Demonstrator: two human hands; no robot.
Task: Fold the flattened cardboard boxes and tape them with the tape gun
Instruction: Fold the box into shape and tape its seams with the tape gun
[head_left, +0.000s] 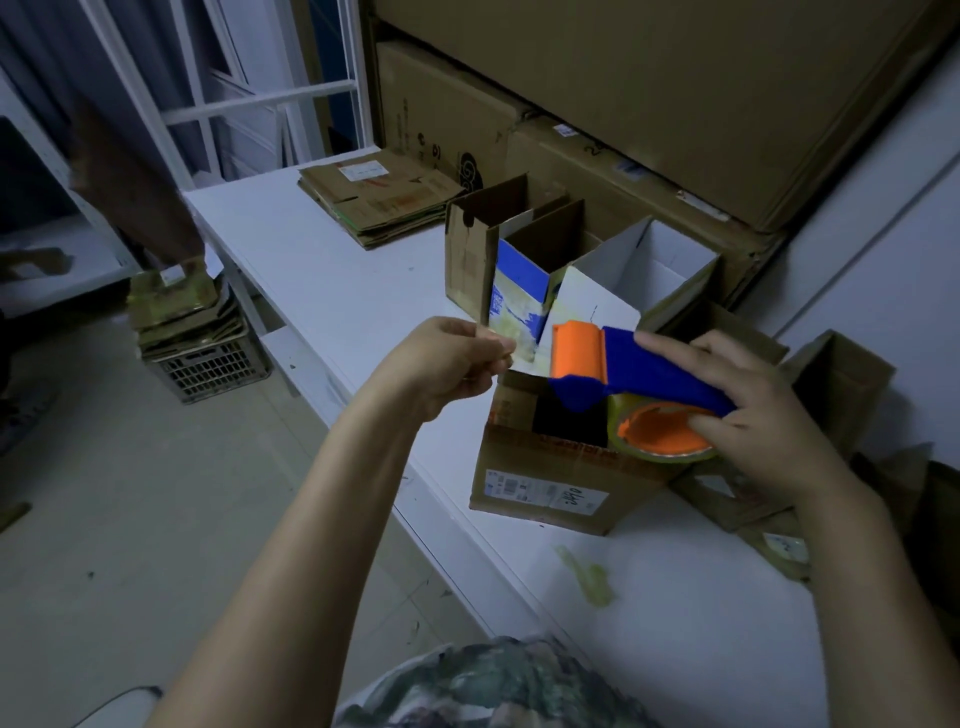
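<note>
Past a camouflage shirt (493, 680), right hand (769, 415) grips the tape gun (623, 374) over a near box (540, 483), left hand (447, 358) pinching tape (506, 345).

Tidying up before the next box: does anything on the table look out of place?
Yes: a crumpled scrap of yellowish tape lies loose on the white table, in front of the labelled cardboard box. It joins nothing, so it looks discarded.

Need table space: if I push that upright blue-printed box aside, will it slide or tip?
The blue-printed box stands tall and narrow with its top open, so probably empty, light and apt to tip; push low. Its raised flaps look thin, likely to bend. The brown box close beside it may move along.
</note>
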